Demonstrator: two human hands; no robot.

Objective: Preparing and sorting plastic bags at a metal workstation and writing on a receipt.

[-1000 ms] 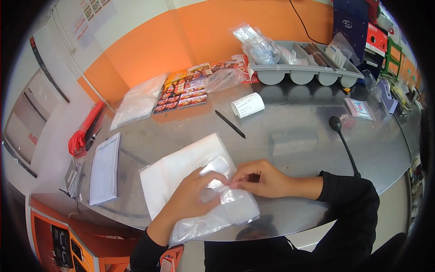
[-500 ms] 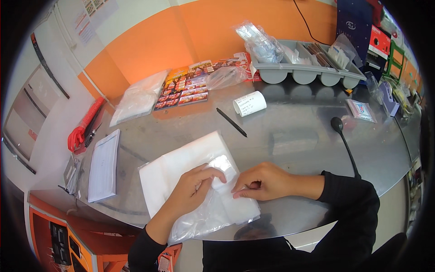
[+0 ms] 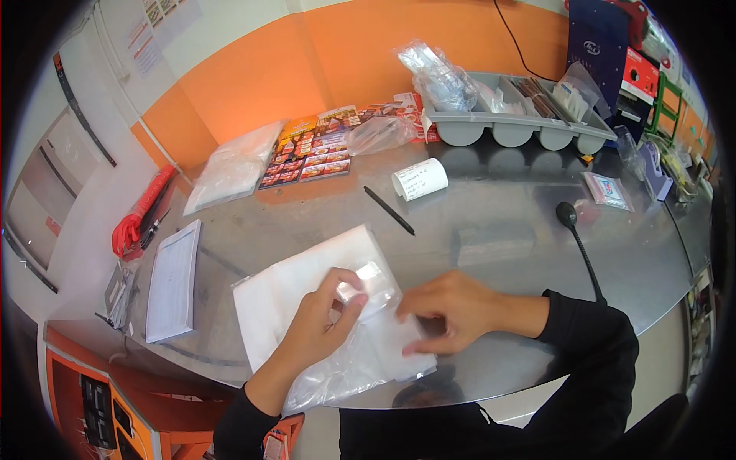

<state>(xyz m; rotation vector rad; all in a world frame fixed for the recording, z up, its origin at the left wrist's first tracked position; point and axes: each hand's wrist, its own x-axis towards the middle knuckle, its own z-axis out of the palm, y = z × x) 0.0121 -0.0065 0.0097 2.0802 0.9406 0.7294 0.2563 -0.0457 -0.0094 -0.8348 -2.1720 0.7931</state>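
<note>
Handwritten lines in dark ink ran across the curled white paper roll (image 3: 420, 179), though they were too small to make out surely. Beyond it, the glossy leaflets (image 3: 314, 157) bore rows of coloured food pictures with print too fine to read, and a clear bag (image 3: 381, 135) lay over part of them. A pale emblem marked the navy box (image 3: 594, 50) at the far right; the red box (image 3: 640, 74) beside it carried white lettering, and the small packet (image 3: 609, 189) had a pink and blue label.

The thin, crinkled plastic bag (image 3: 337, 377) lay on the stack of whitish sheets (image 3: 295, 287) at the bench's (image 3: 491, 272) near edge. Over it, the left hand (image 3: 313, 326) had thumb and forefinger curled almost together; whether they pinched any film could not be told. The right hand (image 3: 461, 308), blurred, held its fingers well apart with nothing between them, above the stack's right side.

A black pen (image 3: 389, 211) lay between stack and roll, a bent microphone (image 3: 566, 213) stood right of the hands, and a grey compartmented tray (image 3: 491, 117) sat behind.
</note>
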